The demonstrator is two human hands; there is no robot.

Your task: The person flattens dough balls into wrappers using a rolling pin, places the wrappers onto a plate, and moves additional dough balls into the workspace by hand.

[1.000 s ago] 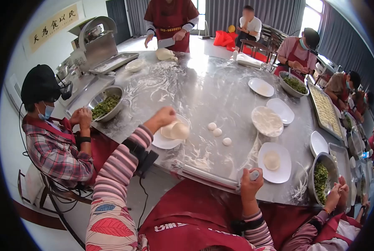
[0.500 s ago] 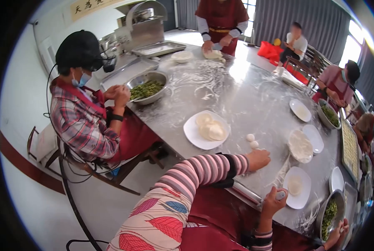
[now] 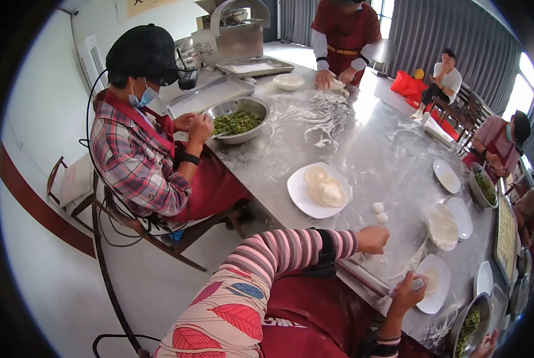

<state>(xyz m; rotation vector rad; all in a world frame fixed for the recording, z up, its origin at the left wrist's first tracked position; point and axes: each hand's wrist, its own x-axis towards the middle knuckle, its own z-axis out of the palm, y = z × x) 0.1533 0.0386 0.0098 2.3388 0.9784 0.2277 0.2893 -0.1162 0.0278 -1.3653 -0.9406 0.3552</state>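
Observation:
My left hand (image 3: 372, 240) is closed, its fingers curled under at the near table edge. Whatever it may hold is hidden beneath the knuckles. Just beyond it lie two small dough balls (image 3: 380, 213). My right hand (image 3: 407, 292) is wrapped round a pale rolling pin (image 3: 419, 283), of which only the rounded end shows. That hand is next to a white plate (image 3: 439, 295) with a thin dough wrapper (image 3: 432, 279) on it. Farther off to the left, a square white plate (image 3: 304, 201) bears several round wrappers (image 3: 328, 193).
A bowl of flour (image 3: 443, 227) stands on the floury steel table (image 3: 291, 143). A person in plaid sits left beside a bowl of green filling (image 3: 260, 124). Another person kneads dough (image 3: 336, 85) across the table. Right are more plates, filling bowls and a dumpling tray (image 3: 505, 238).
My view has shifted, so the scene sits farther right and mostly lower. My left hand has drawn back slightly from the dough balls and curled up. The rolling pin stays in my right hand.

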